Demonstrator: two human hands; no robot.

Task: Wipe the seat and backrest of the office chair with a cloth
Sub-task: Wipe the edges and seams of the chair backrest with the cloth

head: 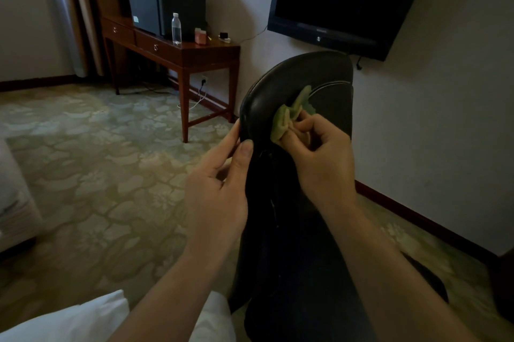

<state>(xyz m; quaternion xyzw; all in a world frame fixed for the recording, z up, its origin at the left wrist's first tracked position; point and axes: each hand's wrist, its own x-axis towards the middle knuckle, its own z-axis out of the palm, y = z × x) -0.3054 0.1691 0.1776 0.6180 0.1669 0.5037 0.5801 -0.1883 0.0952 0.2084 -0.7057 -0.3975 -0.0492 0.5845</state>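
Head view: the crumpled pale-green cloth [286,119] sat at frame centre, pressed against the black leather office chair backrest [303,72] near its left rim; the right hand [319,161] held it, grip clamped around the bunched fabric; the left hand [219,183] pinched that rim just below-left, steadying it; the backrest's long axis ran upward from the cloth, so most unwiped surface probably lay above the right hand.

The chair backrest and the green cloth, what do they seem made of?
The backrest looks like black leather or faux leather, smooth with a soft sheen and a stitched seam near its edge; real or faux, I cannot tell. The green cloth is probably soft textile, matte, bunched into folds in the right hand.
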